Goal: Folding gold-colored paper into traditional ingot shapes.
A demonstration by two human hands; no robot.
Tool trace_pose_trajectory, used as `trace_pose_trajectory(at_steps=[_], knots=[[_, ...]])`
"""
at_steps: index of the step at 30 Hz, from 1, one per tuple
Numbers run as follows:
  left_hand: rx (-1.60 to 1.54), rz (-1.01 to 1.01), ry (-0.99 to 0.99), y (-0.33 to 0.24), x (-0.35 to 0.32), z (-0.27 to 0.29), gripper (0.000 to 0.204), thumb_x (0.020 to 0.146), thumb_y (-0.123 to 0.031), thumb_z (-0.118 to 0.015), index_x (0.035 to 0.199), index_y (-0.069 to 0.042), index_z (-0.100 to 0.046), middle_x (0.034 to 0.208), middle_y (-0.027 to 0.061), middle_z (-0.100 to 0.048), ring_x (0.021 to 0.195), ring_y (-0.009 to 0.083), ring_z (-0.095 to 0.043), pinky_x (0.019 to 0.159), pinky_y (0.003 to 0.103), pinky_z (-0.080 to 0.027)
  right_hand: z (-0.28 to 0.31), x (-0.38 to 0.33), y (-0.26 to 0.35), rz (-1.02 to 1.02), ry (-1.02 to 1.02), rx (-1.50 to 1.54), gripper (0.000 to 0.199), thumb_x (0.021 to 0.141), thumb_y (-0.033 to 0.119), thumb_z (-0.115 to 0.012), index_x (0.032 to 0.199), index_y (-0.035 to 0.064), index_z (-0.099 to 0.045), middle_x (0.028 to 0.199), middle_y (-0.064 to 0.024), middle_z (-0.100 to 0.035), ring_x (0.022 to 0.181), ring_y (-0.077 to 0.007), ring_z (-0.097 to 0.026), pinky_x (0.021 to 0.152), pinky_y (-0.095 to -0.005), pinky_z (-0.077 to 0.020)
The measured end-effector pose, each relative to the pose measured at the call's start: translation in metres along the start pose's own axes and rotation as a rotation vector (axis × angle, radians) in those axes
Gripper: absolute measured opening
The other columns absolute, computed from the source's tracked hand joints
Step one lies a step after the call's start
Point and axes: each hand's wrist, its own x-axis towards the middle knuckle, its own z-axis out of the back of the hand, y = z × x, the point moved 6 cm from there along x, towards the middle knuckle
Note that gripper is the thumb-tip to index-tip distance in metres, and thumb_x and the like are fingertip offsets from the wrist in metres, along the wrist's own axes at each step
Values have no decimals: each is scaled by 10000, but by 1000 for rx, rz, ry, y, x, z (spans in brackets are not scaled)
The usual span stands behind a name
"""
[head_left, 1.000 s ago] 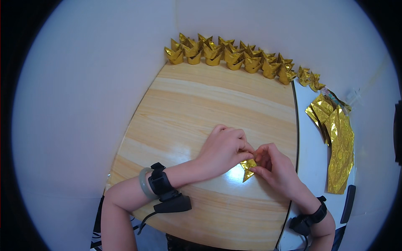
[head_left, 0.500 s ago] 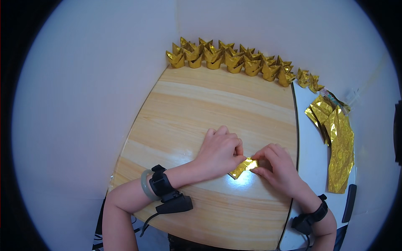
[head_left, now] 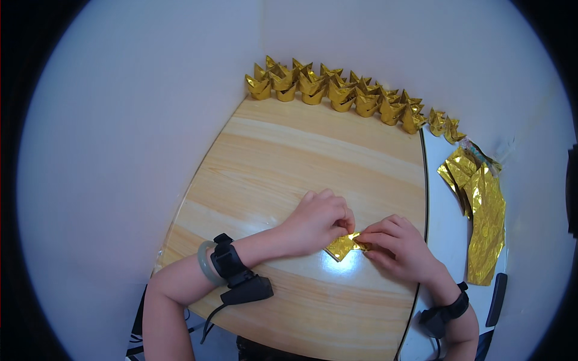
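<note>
A small folded piece of gold foil paper [head_left: 341, 247] lies on the wood-grain table, with a pointed corner toward me. My left hand [head_left: 320, 221] pinches its far edge between thumb and fingers. On the paper's right end, my right hand [head_left: 399, 249] has its fingers and thumb closed. Part of the paper is hidden beneath the fingertips of both hands. A black strap device sits on each wrist, and a pale green bangle [head_left: 208, 263] circles the left forearm.
Several folded gold paper ingots [head_left: 342, 95] stand in a row along the table's far edge. Flat gold foil sheets [head_left: 485, 224] are piled on the white surface [head_left: 442, 180] at the right. Pale walls rise at the left and back.
My right fingers have closed in over the paper's right end, covering more of it. My left fingertips have shifted slightly along the far edge. The whole view has tilted a little.
</note>
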Motion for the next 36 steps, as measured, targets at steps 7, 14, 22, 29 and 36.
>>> trace_pose_trajectory(at_steps=[7, 14, 22, 29, 36], knots=[[208, -146, -31, -27, -4, 6, 359, 704, -355, -731, 919, -112, -576, 893, 11, -567, 965, 212, -484, 827, 363, -321, 6, 3, 5, -83, -128, -2, 250, 765, 156, -709, 1000, 99, -649, 935, -38, -632, 852, -237, -590, 709, -329, -502], [294, -176, -162, -36, -4, 13, 353, 653, -263, -705, 928, -92, -566, 853, 45, -572, 861, 229, -533, 774, 356, -368, 8, -5, -6, -189, -206, 99, 242, 767, 168, -706, 970, 73, -614, 851, -83, -644, 774, -264, -630, 681, -344, -513], [246, -40, -248, -17, -6, 16, 222, 726, -126, -647, 933, -67, -590, 839, 82, -589, 820, 257, -560, 700, 372, -467, 7, -3, -4, -146, -188, 42, 184, 765, 157, -698, 909, 95, -602, 806, -47, -617, 693, -244, -614, 614, -348, -498], [60, 149, -165, -7, -3, 14, 227, 728, -132, -656, 943, -93, -600, 829, 80, -590, 830, 260, -567, 714, 356, -479, 6, -1, 0, -93, -171, 0, 167, 777, 178, -705, 908, 101, -635, 859, -44, -604, 759, -229, -601, 630, -334, -493], [-116, 95, -103, -14, -4, 16, 90, 712, -85, -594, 792, -65, -631, 823, 45, -580, 835, 216, -557, 715, 326, -468, -6, -6, -12, -178, -143, 165, 263, 790, 204, -717, 1015, 86, -648, 957, -76, -578, 879, -248, -571, 727, -336, -483]])
